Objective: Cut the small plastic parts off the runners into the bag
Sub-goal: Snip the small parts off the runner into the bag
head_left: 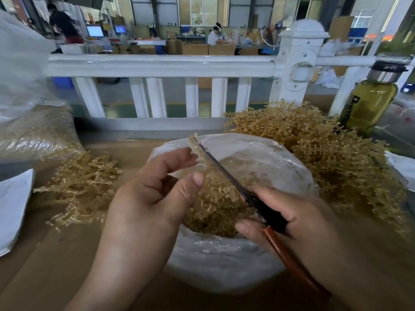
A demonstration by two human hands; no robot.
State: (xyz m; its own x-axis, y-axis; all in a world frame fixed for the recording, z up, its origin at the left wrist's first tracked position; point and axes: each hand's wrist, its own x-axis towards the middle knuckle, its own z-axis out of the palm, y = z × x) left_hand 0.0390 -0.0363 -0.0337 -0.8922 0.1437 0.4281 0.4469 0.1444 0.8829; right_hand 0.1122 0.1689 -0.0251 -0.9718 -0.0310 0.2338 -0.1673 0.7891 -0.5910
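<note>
The left hand [155, 194] pinches a runner [198, 151] between forefinger and thumb, holding it up over the open mouth of the bag [226, 254]. The runner's long axis slants from upper left, away from the person, down to the lower right, toward the heap of cut parts [215, 205] inside the bag. The scissors [238, 187] lie almost along that same line, just to the right of the runner and touching or nearly touching it, their tip near the runner's far end. The right hand [298, 223] is closed around the scissors' handles; whether the blades are parted cannot be told. Since blade and runner run nearly parallel, the next snip probably shears parts off the runner's right edge, and they should drop straight into the bag below. Uncut runners sit piled [325, 149] on the counter [56, 261] to the right, nearer the scissor hand; a smaller heap [80, 189] lies left.
</note>
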